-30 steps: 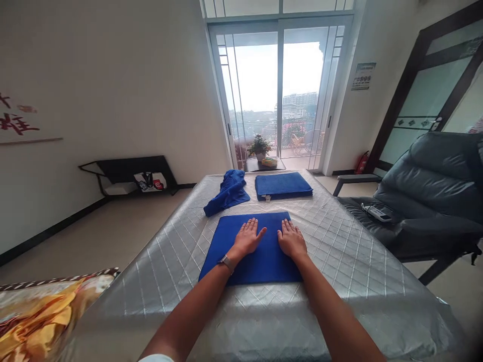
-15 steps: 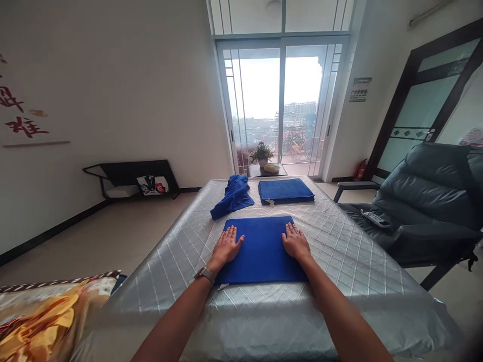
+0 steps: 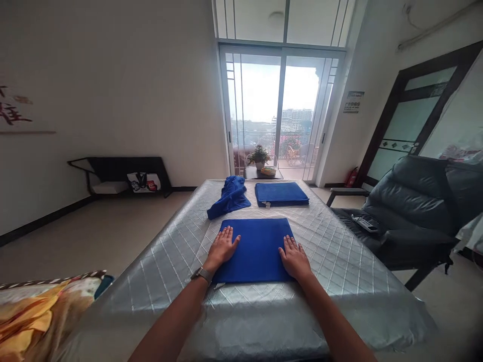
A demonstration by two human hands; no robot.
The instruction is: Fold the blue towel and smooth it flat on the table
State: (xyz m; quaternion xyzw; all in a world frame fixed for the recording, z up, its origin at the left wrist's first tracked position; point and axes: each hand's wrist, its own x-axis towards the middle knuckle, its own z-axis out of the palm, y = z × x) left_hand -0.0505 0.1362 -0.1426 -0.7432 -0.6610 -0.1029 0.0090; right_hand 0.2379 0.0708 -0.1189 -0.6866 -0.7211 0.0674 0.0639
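Note:
A blue cloth, folded into a flat rectangle, lies in front of me on a silver quilted cover. On its left side rests my left hand, palm down with the fingers stretched out and a watch on the wrist. My right hand lies flat over the cloth's right edge, fingers also extended. Beyond it sits a neat stack of folded blue cloths with a white tag. A crumpled blue cloth lies to the left of that stack.
A dark padded armchair holding a power strip stands at the right. Behind the covered surface is a small table with a potted plant. Yellow patterned fabric lies at the lower left, and a black rack stands by the wall.
My right hand has slid a little toward me along the cloth's right edge. My left hand stays in nearly the same place on the cloth. The camera view has shifted slightly.

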